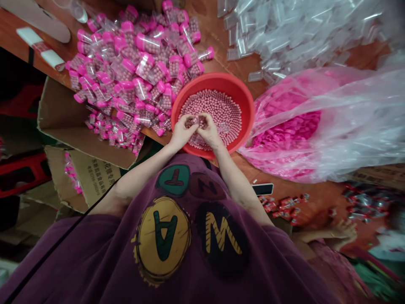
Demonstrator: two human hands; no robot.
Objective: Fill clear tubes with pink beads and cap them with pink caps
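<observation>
My left hand (182,133) and my right hand (209,131) meet over the near half of a red plastic basin (245,95). Fingers of both are curled around a small clear jar (199,122), mostly hidden by them, with pink showing through. Small round pink balls (211,101) fill the bottom of the basin. Another clear jar (224,127) appears to lie among the balls, right of my right hand. To the left of the basin is a large heap of filled jars with pink caps (145,63).
Empty clear jars (272,33) are piled at back right. A plastic bag of pink caps (284,131) touches the basin's right side. An open cardboard box (60,114) at the left holds filled jars. A phone (263,189) and another person's hand (343,231) are at right.
</observation>
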